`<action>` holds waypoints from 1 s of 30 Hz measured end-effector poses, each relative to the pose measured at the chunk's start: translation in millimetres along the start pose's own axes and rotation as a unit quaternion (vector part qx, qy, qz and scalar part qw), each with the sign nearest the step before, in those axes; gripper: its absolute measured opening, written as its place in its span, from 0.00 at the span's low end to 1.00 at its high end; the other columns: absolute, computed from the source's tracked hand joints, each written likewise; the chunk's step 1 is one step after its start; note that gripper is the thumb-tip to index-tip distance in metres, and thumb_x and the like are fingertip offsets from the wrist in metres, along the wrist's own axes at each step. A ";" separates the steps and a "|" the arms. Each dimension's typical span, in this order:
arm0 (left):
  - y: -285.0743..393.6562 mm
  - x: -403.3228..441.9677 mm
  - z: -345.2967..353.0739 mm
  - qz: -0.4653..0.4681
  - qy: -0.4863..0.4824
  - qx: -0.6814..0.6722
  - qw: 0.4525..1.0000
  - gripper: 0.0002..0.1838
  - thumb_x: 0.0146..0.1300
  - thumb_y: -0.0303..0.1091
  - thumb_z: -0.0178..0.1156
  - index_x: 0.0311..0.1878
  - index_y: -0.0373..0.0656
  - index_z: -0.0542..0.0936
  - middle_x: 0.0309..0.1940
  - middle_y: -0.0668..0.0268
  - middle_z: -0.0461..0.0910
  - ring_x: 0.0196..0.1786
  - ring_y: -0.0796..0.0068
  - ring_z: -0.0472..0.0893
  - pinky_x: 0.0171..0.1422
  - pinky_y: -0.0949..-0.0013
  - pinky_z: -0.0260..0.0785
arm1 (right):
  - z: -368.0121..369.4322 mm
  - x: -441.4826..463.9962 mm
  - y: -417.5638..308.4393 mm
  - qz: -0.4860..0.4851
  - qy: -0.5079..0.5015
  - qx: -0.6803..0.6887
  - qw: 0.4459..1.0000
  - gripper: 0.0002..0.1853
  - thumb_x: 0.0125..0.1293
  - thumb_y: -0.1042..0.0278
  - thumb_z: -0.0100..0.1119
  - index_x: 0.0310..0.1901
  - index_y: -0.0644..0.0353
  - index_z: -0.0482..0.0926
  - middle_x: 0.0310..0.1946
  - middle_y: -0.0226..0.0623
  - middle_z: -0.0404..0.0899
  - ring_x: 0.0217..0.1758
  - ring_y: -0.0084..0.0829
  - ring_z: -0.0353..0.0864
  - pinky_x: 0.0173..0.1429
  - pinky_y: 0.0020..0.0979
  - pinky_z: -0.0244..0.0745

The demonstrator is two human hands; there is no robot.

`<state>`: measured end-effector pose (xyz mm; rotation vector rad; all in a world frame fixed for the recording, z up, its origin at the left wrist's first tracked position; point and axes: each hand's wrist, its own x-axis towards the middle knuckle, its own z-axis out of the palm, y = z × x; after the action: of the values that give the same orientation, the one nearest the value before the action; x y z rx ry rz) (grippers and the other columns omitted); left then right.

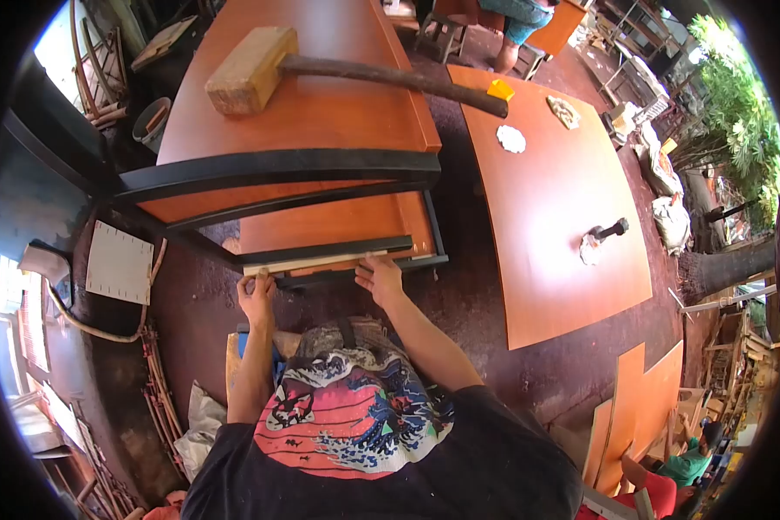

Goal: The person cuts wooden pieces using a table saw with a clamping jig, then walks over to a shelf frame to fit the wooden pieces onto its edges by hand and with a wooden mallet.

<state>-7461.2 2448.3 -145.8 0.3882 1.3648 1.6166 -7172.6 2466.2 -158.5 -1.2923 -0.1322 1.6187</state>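
A thin pale wooden strip (pixel 321 261) lies lengthwise in the lower part of a black-edged frame (pixel 277 165) with reddish-brown panels. My left hand (pixel 257 300) pinches the strip near its left end, thumb and fingers closed. Toward its right end, my right hand (pixel 380 279) grips the strip with fingertips over the top. A black rail (pixel 325 250) runs close behind the strip. Above, a wooden mallet (pixel 256 71) rests on the reddish-brown panel (pixel 338 113), its handle reaching past the panel's right edge.
Right of me stands a reddish-brown tabletop (pixel 555 286) bearing a dark-handled tool (pixel 611 230), a white lump (pixel 511 139) and a crumpled cloth (pixel 564 112). Another person's leg (pixel 507 56) shows at the top; a person in green (pixel 690 464) is at lower right. Sacks (pixel 670 223) line the right side.
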 end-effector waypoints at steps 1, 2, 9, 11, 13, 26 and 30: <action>-5.2 3.2 -2.4 -0.004 -0.004 0.009 1.000 0.26 0.64 0.34 0.74 0.55 0.41 0.68 0.42 0.55 0.82 0.43 0.71 0.83 0.47 0.70 0.78 | -1.3 3.7 1.0 -0.003 0.001 0.004 1.000 0.22 0.72 0.61 0.64 0.63 0.58 0.71 0.55 0.43 0.79 0.46 0.37 0.84 0.47 0.40 0.85; 4.5 -7.8 7.9 -0.004 0.008 0.029 1.000 0.23 0.65 0.36 0.73 0.53 0.40 0.70 0.42 0.56 0.82 0.42 0.74 0.82 0.44 0.73 0.75 | -2.0 2.8 1.5 -0.003 0.005 0.008 1.000 0.22 0.73 0.61 0.64 0.63 0.57 0.71 0.54 0.43 0.79 0.46 0.37 0.84 0.47 0.40 0.85; 15.4 -20.3 11.1 0.086 -0.002 0.133 0.987 0.23 0.69 0.44 0.69 0.56 0.35 0.78 0.36 0.68 0.84 0.34 0.83 0.76 0.34 0.78 0.65 | -5.9 10.2 0.7 0.016 0.031 0.020 0.999 0.18 0.74 0.64 0.61 0.60 0.57 0.72 0.51 0.43 0.79 0.46 0.38 0.85 0.46 0.41 0.86; 26.4 -28.7 17.4 0.137 0.005 0.206 0.969 0.23 0.70 0.44 0.69 0.56 0.33 0.81 0.35 0.70 0.84 0.32 0.84 0.74 0.34 0.78 0.64 | -6.7 8.9 4.9 0.011 0.031 0.025 0.999 0.17 0.74 0.64 0.61 0.59 0.57 0.72 0.51 0.43 0.80 0.45 0.38 0.85 0.45 0.41 0.86; 33.3 -31.6 19.0 0.116 -0.002 0.220 0.968 0.22 0.70 0.45 0.68 0.52 0.32 0.83 0.34 0.70 0.84 0.32 0.84 0.73 0.35 0.77 0.64 | -5.7 7.3 5.6 0.000 0.035 0.031 0.999 0.15 0.74 0.65 0.60 0.58 0.57 0.72 0.49 0.43 0.80 0.44 0.37 0.86 0.44 0.40 0.87; 22.1 -3.5 -8.8 0.171 -0.027 0.319 0.932 0.27 0.69 0.48 0.68 0.52 0.28 0.82 0.39 0.64 0.84 0.41 0.78 0.79 0.48 0.72 0.72 | -3.6 13.8 6.5 -0.054 0.031 0.002 0.998 0.15 0.72 0.67 0.64 0.55 0.60 0.72 0.44 0.40 0.82 0.41 0.34 0.87 0.42 0.36 0.86; 27.0 -6.1 -6.6 0.181 0.013 0.353 0.918 0.26 0.68 0.46 0.70 0.53 0.29 0.81 0.45 0.57 0.86 0.48 0.71 0.83 0.57 0.68 0.74 | -5.3 9.8 3.7 -0.053 0.016 0.018 0.998 0.15 0.71 0.68 0.65 0.54 0.62 0.73 0.42 0.41 0.83 0.40 0.34 0.87 0.41 0.36 0.86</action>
<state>-7475.3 2441.5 -122.0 1.1050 1.9663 1.3533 -7170.0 2469.2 -169.5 -1.2622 -0.1482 1.5033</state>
